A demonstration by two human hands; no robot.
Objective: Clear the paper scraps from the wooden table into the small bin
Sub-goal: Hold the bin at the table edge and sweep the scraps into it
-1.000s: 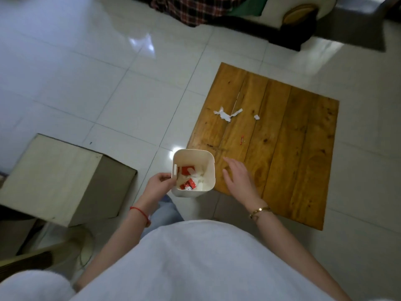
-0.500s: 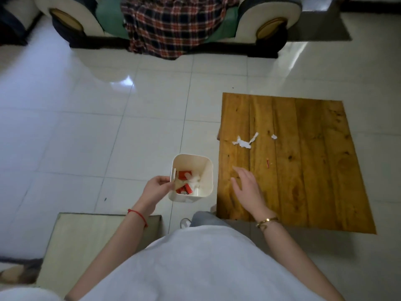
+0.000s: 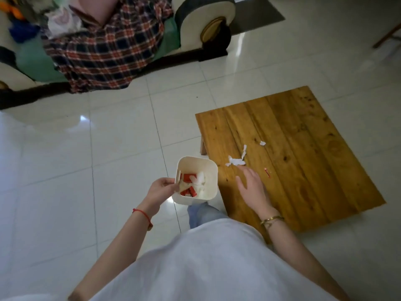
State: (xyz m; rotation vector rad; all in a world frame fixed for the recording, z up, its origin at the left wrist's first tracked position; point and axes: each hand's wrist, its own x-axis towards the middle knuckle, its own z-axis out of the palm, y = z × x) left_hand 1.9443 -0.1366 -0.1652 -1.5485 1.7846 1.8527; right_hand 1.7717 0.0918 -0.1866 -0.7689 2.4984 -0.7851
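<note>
A low wooden table (image 3: pixel 303 153) stands on the tiled floor at the right. On it lie a torn white paper scrap (image 3: pixel 236 161), a small white bit (image 3: pixel 262 143) further back, and a thin red sliver (image 3: pixel 267 172). My left hand (image 3: pixel 160 190) grips the left rim of a small white bin (image 3: pixel 208 170), held beside the table's near-left corner; red and white scraps lie inside it. My right hand (image 3: pixel 251 187) hovers flat over the table with fingers spread, fingertips just short of the white scrap, holding nothing.
A sofa (image 3: pixel 195 25) draped with a plaid cloth (image 3: pixel 104 46) stands at the back left. Glossy white floor tiles (image 3: pixel 86 170) surround the table. A wooden leg (image 3: pixel 386 35) shows at the far right edge. My knee (image 3: pixel 201 213) is below the bin.
The camera view swung left and up, bringing the sofa into sight. My right hand slid forward across the table toward the white scrap. The bin stays in my left hand.
</note>
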